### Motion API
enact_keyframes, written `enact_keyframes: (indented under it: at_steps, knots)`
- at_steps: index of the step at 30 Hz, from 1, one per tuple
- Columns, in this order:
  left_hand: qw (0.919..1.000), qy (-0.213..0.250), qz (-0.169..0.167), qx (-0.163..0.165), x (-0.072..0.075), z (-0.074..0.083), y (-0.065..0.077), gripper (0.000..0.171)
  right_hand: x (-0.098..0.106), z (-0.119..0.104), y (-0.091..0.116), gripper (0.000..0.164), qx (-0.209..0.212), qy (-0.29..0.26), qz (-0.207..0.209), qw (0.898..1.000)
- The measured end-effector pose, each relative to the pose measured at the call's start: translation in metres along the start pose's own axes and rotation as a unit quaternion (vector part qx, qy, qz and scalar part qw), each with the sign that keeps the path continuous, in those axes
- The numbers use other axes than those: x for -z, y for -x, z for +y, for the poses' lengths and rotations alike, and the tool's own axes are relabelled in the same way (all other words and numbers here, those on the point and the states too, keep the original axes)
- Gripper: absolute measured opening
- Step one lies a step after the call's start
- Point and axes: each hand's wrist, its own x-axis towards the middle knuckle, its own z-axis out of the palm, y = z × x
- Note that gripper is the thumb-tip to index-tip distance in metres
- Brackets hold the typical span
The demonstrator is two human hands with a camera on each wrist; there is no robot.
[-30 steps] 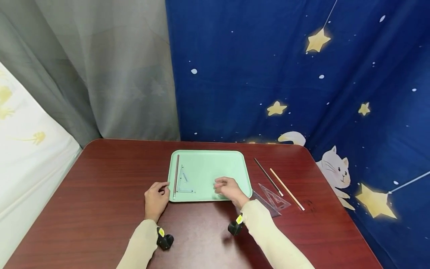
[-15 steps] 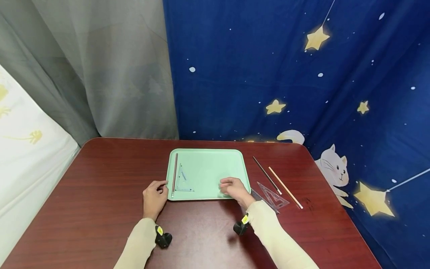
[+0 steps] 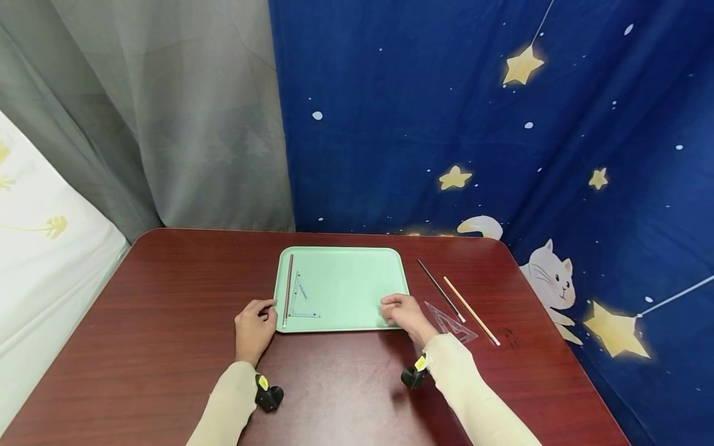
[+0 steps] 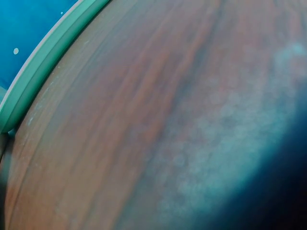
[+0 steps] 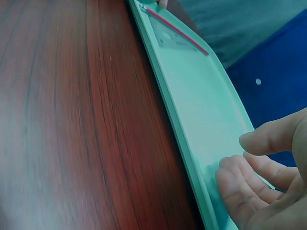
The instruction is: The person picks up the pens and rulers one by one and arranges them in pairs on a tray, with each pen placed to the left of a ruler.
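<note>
In the head view, a pale green tray (image 3: 357, 285) lies on the table with a red pencil (image 3: 287, 291) and a clear set square (image 3: 295, 296) along its left side. My left hand (image 3: 255, 328) rests beside the tray's left rim, its fingertips at the edge; the left wrist view leaves the fingers out. Over the tray's front right corner is my right hand (image 3: 406, 314), fingers loosely bent. The right wrist view shows a gap between thumb and fingers, with nothing held in it. Right of the tray lie a dark pencil (image 3: 440, 290), a wooden pencil (image 3: 471, 311) and another clear set square (image 3: 445, 318).
The reddish-brown wooden table (image 3: 184, 297) extends around the tray. Behind it hang a grey curtain (image 3: 217, 124) and a blue curtain (image 3: 379, 155) with stars. A white cloth (image 3: 50, 272) hangs at the left.
My right hand has moved right, from over the tray to its right front corner, and its arm now covers a clear drafting piece on the table. My left hand stays at the left rim.
</note>
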Motion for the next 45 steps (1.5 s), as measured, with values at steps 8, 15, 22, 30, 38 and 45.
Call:
enact_keyframes:
  at_steps: [8, 15, 22, 30, 38, 45]
  knots:
    - [1.0, -0.004, -0.002, 0.004, 0.0, -0.002, 0.0, 0.02, 0.021, 0.01, 0.0, 0.034, 0.0, 0.021, 0.021, 1.0]
    - [1.0, -0.002, -0.001, 0.005, 0.0, -0.001, 0.0, 0.02, 0.039, 0.019, -0.001, 0.033, 0.001, 0.033, 0.049, 0.998]
    - [0.9999, -0.005, -0.004, 0.009, 0.0, 0.0, 0.001, 0.02, 0.055, 0.024, -0.003, 0.034, 0.001, 0.052, 0.061, 0.997]
    - [0.9999, 0.0, -0.006, 0.012, 0.001, 0.002, 0.001, 0.02, 0.072, 0.027, -0.004, 0.033, 0.003, 0.093, 0.088, 0.992]
    - [1.0, 0.0, -0.005, 0.006, 0.001, 0.002, 0.001, 0.02, 0.091, 0.033, -0.006, 0.033, 0.018, 0.194, 0.157, 0.968]
    - [1.0, 0.0, -0.005, 0.007, 0.002, 0.002, 0.001, 0.02, 0.101, 0.033, -0.003, 0.034, 0.044, 0.259, 0.185, 0.947]
